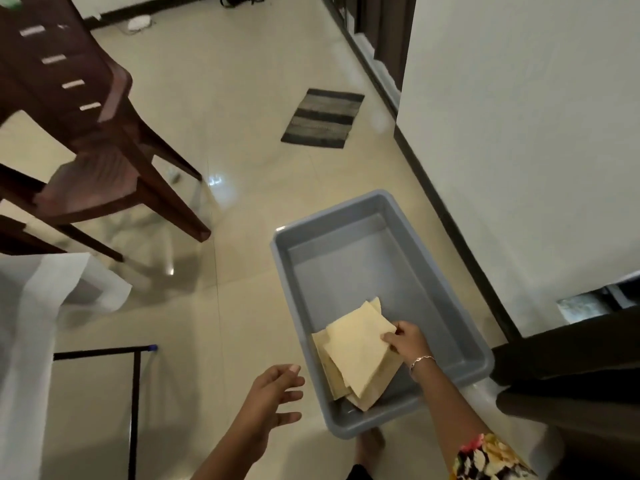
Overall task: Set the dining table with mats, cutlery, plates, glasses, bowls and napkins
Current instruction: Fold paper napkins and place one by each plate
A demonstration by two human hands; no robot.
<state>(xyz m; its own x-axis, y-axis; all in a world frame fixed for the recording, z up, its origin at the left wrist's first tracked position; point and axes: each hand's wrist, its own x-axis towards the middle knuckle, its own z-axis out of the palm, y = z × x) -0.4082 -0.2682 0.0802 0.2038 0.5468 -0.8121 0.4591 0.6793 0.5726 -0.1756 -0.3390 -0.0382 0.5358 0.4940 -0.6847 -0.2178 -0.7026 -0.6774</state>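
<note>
- Our right hand (408,342) has its grip pinched on the top napkin (360,355) of a pile in the near end of a grey tub (346,237) on the floor.
- Our left hand (273,396) hovers near-left of the tub, grip spread and empty.

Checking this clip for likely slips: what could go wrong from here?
The right hand pinches only the top napkin's edge, so those beneath may drag or spill into the tub. The left hand hangs open and supports nothing. The tub sits on the floor by a bare foot: a trip risk.
</note>
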